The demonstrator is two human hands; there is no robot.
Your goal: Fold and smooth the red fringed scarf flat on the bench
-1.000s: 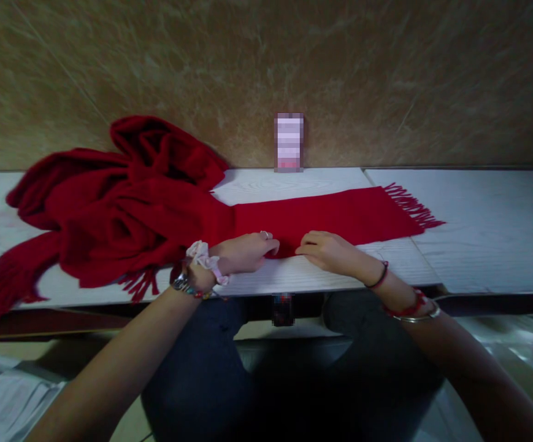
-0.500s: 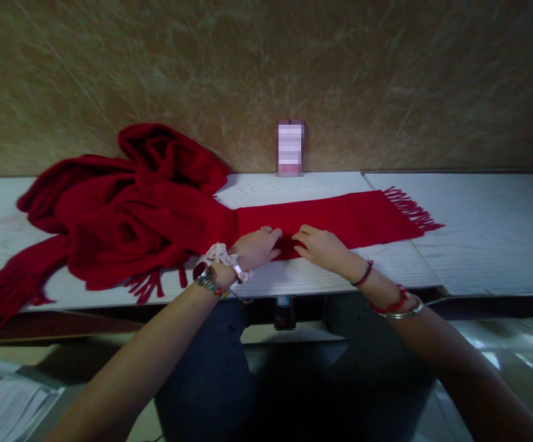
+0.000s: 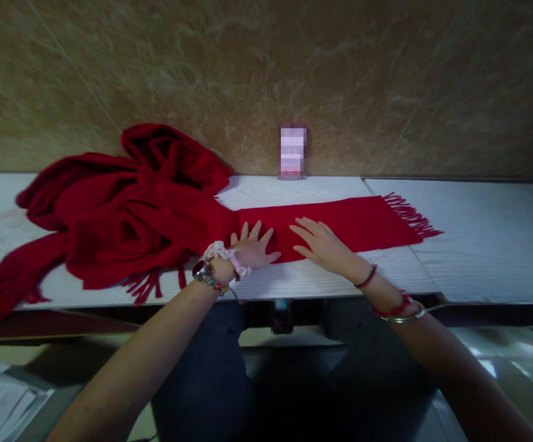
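Note:
A red scarf (image 3: 367, 222) with fringed ends lies along the white tabletop. Its right part is spread flat as a strip, fringe pointing right; the rest is heaped in loose folds on the left. My left hand (image 3: 253, 247) rests on the flat strip close to the heap, palm down with fingers spread. To its right, my right hand (image 3: 324, 244) lies over the same strip with its fingers stretched toward the left. Neither hand grips the cloth.
The white wood-grain tabletop (image 3: 491, 239) is narrow and meets a brown marbled wall (image 3: 386, 80). A blurred-out phone-like object (image 3: 292, 153) leans at the wall. Papers (image 3: 3, 408) lie at the lower left, below table height.
My left hand's fingers have gone from bent together to spread flat on the scarf. My right hand's fingers have straightened out. The scarf has hardly moved.

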